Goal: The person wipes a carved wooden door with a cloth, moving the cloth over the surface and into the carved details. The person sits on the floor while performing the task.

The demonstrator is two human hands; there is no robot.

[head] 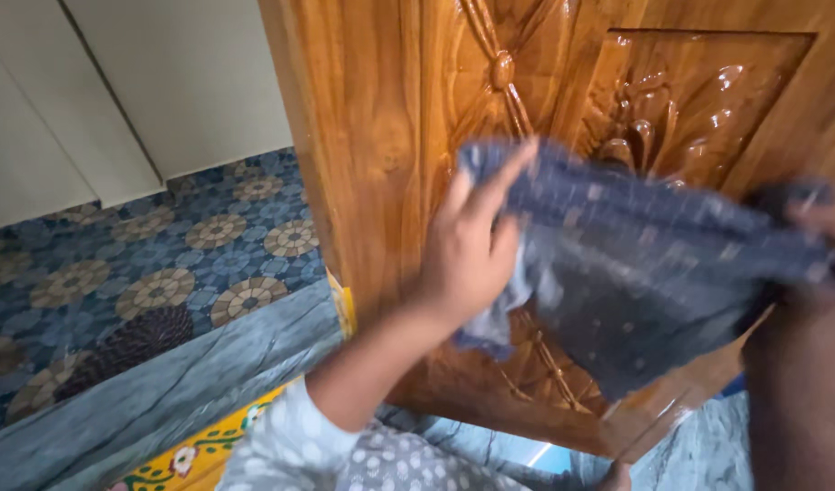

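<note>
I see my two hands, left hand (467, 259) and right hand (822, 223), fingers closed on one blue-grey cloth (645, 264) against one carved wooden door (390, 136).

Soft daylight, motion-blurred cloth (636, 264)

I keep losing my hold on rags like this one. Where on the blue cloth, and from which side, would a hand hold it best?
Probably at its two upper ends, one from each side. The blue cloth hangs stretched before the carved wooden door; the left hand grips its bunched left end, the right hand its right end. The loose, limp middle sags, so it offers no firm hold.
</note>
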